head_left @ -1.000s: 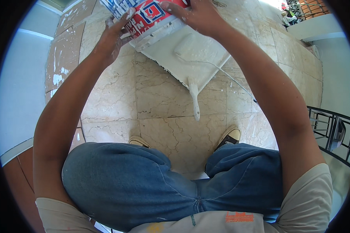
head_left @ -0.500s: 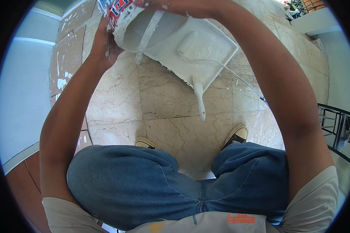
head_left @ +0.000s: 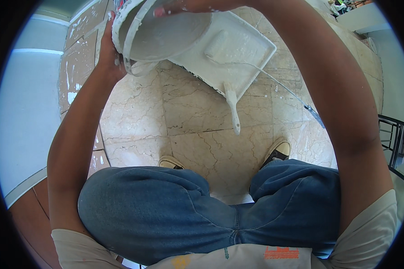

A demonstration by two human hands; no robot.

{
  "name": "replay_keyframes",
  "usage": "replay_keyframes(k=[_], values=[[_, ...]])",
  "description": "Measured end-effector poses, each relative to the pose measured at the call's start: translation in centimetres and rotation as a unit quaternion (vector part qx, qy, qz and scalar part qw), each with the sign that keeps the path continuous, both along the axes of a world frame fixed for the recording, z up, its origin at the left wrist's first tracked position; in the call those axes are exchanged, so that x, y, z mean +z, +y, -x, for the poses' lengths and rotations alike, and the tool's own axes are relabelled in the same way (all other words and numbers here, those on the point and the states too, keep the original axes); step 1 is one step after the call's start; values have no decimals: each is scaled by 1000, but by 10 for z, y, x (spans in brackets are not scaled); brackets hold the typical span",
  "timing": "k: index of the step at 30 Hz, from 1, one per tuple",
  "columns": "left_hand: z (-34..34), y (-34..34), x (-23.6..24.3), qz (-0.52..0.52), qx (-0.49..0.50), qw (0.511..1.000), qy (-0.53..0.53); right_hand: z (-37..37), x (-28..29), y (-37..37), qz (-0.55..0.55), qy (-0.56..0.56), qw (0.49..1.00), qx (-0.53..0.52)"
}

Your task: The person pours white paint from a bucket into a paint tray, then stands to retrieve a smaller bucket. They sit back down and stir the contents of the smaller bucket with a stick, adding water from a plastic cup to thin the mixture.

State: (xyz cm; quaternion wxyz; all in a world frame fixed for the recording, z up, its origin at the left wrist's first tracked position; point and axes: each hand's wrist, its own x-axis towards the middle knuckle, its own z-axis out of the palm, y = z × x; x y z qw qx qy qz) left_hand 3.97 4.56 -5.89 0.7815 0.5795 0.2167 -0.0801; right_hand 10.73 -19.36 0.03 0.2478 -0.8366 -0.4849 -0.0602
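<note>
A white plastic paint bucket [head_left: 179, 38] is tilted over the left end of a paint tray [head_left: 267, 56], its mouth turned toward me. White paint coats the bucket's inside, and its pale handle [head_left: 130, 33] hangs across the opening. My left hand [head_left: 108, 56], smeared with paint, is closed round the bucket's left side. At its upper right, my right hand [head_left: 193, 5] grips it near the rim, with a fingertip over the mouth; the upper picture edge cuts this hand off. In the tray lies a paint-covered roller [head_left: 217, 43]. A paintbrush [head_left: 232, 110] rests on the near rim.
The roller's wire leads to its blue handle [head_left: 315, 115] beside my right arm. Paint-spattered brown boards [head_left: 76, 67] line the left wall. A black metal rack [head_left: 393, 143] stands at the right. My shoes [head_left: 277, 152] are on marble tiles [head_left: 202, 121].
The bucket has turned so that its mouth faces me more and its printed side is mostly out of sight. Its handle has swung left. Both hands have stayed on it.
</note>
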Motion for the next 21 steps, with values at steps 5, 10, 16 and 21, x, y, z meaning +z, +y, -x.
replay_keyframes(k=[5, 10, 16, 21], values=[[-5, 1, -8, -8, -14, 1000, -21, -6, 17, 3, 47, 23, 997, -48], [0, 6, -7, -51, -97, 994, 3, -19, 0, 0, 43, -73, 992, -89], [-12, 25, 33, -242, -95, 963, -66, -42, -24, -15, -23, 5, 980, -200], [11, -2, 66, -506, -211, 820, -166, -38, -17, -2, 8, 36, 973, -229]])
